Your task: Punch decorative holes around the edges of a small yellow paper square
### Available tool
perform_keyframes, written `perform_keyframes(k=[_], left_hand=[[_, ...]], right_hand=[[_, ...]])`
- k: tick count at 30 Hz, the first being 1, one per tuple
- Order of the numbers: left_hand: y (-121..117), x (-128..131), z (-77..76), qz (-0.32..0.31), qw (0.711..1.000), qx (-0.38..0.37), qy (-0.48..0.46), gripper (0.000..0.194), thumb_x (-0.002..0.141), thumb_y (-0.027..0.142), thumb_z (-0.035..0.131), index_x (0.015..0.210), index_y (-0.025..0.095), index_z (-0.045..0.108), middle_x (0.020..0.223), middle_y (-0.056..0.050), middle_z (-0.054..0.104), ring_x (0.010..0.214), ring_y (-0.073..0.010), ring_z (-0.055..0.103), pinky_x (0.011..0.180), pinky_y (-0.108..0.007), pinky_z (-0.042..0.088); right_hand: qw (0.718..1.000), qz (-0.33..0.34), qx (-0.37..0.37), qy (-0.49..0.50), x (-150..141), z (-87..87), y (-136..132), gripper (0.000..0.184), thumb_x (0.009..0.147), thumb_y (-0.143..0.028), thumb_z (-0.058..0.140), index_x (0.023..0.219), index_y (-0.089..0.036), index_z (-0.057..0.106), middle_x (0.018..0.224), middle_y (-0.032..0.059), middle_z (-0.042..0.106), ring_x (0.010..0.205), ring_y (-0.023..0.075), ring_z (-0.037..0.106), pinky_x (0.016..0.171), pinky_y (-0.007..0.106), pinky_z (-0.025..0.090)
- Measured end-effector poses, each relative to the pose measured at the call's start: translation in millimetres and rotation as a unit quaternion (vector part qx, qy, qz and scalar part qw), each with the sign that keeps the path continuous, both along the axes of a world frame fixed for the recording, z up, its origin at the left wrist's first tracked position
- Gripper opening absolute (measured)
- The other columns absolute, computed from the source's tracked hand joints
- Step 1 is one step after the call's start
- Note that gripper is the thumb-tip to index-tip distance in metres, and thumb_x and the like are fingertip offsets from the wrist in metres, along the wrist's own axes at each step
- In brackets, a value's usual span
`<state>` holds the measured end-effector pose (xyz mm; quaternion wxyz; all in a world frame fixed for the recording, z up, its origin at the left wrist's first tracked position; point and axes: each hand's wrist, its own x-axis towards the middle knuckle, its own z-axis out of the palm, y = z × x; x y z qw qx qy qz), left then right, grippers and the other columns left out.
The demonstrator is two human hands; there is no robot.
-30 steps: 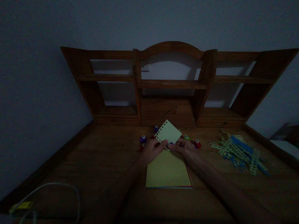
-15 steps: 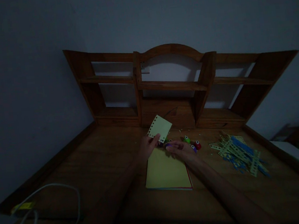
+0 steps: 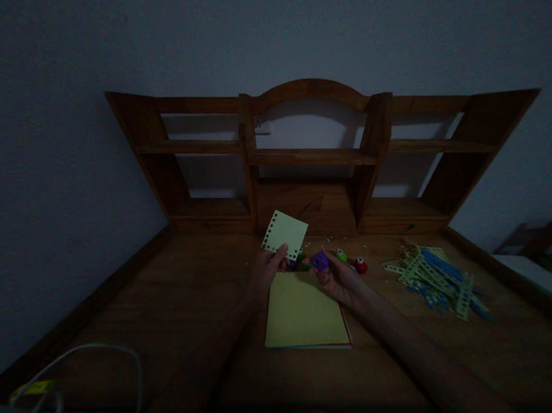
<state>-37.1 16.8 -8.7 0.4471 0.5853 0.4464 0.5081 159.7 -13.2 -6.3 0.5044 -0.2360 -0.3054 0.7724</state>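
Observation:
My left hand (image 3: 269,270) pinches the lower corner of a small pale yellow paper square (image 3: 286,232), which has a row of punched holes along its left and lower edges. In my right hand (image 3: 337,277) is a small purple paper punch (image 3: 319,262), its underside partly showing between the fingers. The punch is just right of the paper square and apart from it. Beneath both hands lies a stack of coloured paper (image 3: 304,315), yellow on top. A green punch (image 3: 341,255) and a red punch (image 3: 360,265) stand beyond my right hand. Further punches are partly hidden behind my hands.
Right of the hands is a heap of punched yellow and blue paper strips (image 3: 436,278). Tiny paper bits lie near the punches. A wooden shelf unit (image 3: 313,156) rises at the back of the desk. A white cable (image 3: 138,372) loops at front left.
My right hand has turned over and moved slightly up and right, bringing the purple punch into clearer view. My left hand still holds the paper square; the whole view has shifted slightly.

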Motion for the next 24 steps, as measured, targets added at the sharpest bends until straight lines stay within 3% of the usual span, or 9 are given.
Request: perform_keyframes(k=[8, 13, 19, 24], left_hand=[[-4.6, 1.5, 3.1, 0.001, 1.0, -0.003, 0.006, 0.051, 0.077, 0.057, 0.056, 0.049, 0.015, 0.056, 0.05, -0.002, 0.057, 0.051, -0.0134, 0.053, 0.053, -0.024, 0.038], [-2.0, 1.3, 0.9, -0.002, 1.0, 0.002, 0.014, 0.052, 0.078, 0.056, 0.055, 0.048, 0.015, 0.056, 0.051, -0.003, 0.058, 0.051, -0.0134, 0.054, 0.054, -0.024, 0.04], [1.3, 0.0, -4.9, 0.001, 1.0, -0.005, -0.006, 0.049, 0.078, 0.057, 0.055, 0.054, 0.015, 0.057, 0.053, -0.004, 0.06, 0.051, -0.0142, 0.055, 0.051, -0.024, 0.039], [0.4, 0.0, -4.7, 0.002, 1.0, -0.006, 0.004, 0.051, 0.078, 0.058, 0.054, 0.051, 0.015, 0.056, 0.049, -0.003, 0.058, 0.047, -0.0134, 0.054, 0.049, -0.024, 0.038]], right_hand=[[0.999, 0.031, 0.005, 0.007, 2.4, -3.9, 0.5, 0.025, 0.094, -0.031, 0.05, 0.089, -0.01, 0.062, 0.088, 0.0115, 0.071, 0.064, 0.0124, 0.068, 0.047, 0.014, 0.054], [1.0, 0.017, 0.012, -0.012, 1.8, -1.4, -1.2, 0.027, 0.092, -0.033, 0.053, 0.093, -0.008, 0.063, 0.089, 0.0119, 0.071, 0.06, 0.0103, 0.066, 0.048, 0.014, 0.052], [0.994, -0.063, 0.059, -0.071, 9.5, 17.6, -4.2, 0.033, 0.089, -0.045, 0.054, 0.103, -0.017, 0.064, 0.104, 0.0069, 0.067, 0.072, 0.0115, 0.064, 0.064, 0.02, 0.055], [0.986, -0.107, 0.065, -0.113, 26.1, 24.0, 1.8, 0.034, 0.086, -0.047, 0.056, 0.111, -0.025, 0.062, 0.1, 0.0021, 0.065, 0.062, 0.0093, 0.06, 0.052, 0.018, 0.05]])
